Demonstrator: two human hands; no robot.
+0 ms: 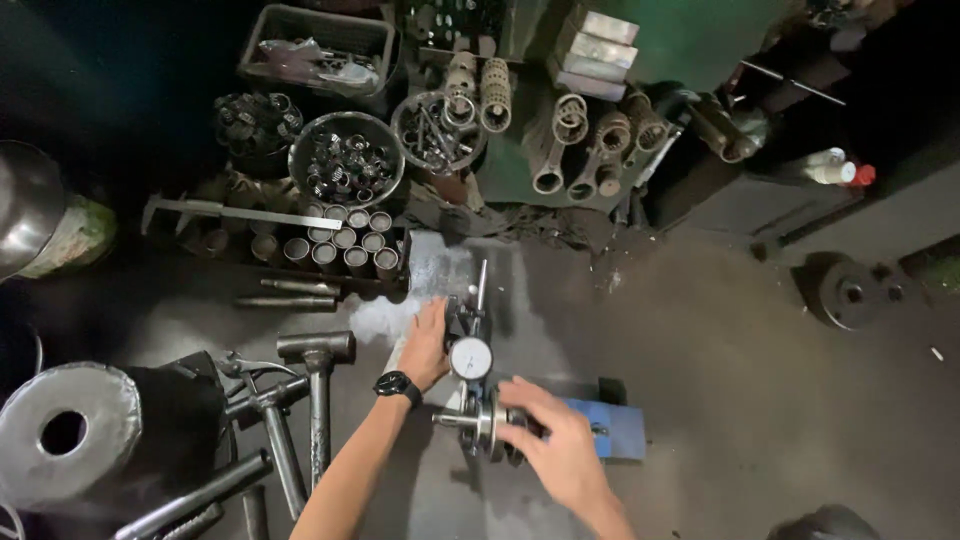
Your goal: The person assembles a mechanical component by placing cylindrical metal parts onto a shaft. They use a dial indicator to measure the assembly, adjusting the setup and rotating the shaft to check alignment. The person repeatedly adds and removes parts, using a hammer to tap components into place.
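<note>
While the left hand (425, 345) rests flat by the dial gauge (470, 358), right-hand fingers (525, 425) grip the horizontal shaft (478, 422), pointing left.

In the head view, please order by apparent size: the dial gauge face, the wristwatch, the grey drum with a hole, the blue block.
1. Grey drum with a hole, though it lies nearer the camera.
2. Blue block, partly hidden by the right hand.
3. Dial gauge face.
4. Wristwatch, close to the gauge face.
</note>
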